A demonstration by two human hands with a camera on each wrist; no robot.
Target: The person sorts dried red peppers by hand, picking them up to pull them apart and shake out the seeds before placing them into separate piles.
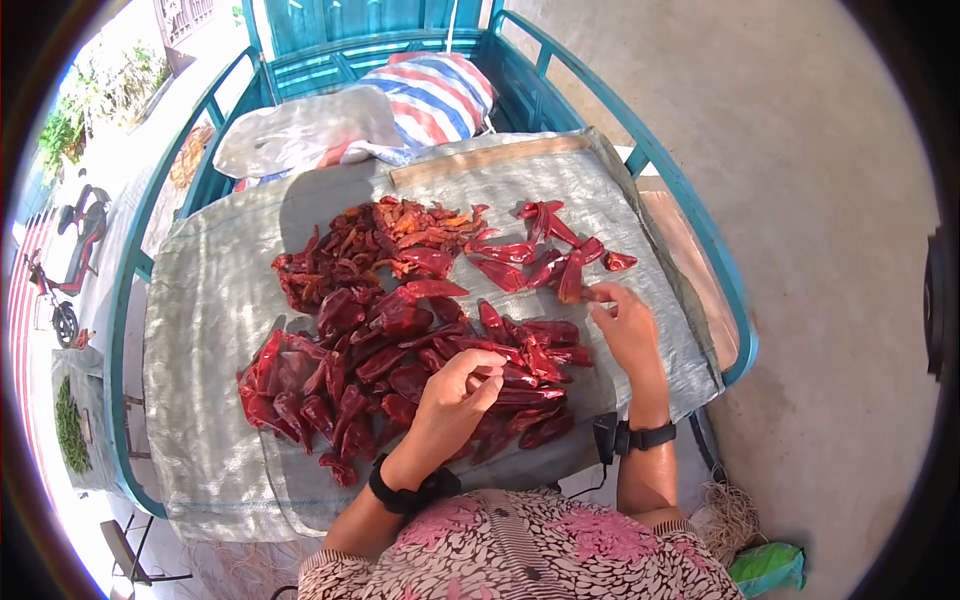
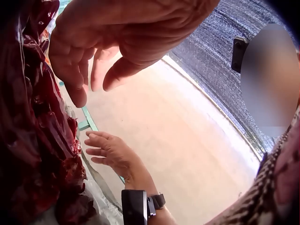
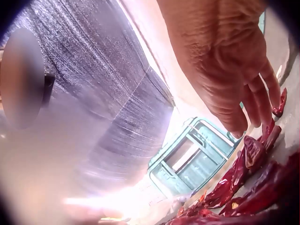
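Observation:
A large heap of glossy dried red chili peppers lies on a grey woven sheet. My left hand hovers at the heap's right part, its fingers loosely bent; the left wrist view shows nothing between thumb and fingers. To the right, my right hand reaches toward a few separate peppers. Its fingertips are right at the lower end of one chili pepper. In the right wrist view the fingers hang fairly straight, with peppers just below them. Smaller, shriveled orange-red pepper pieces form another pile farther back.
The sheet covers a blue metal cart bed with side rails. A striped bag and a translucent plastic sack lie at its back. A wooden strip crosses the sheet. A scooter stands off to the left.

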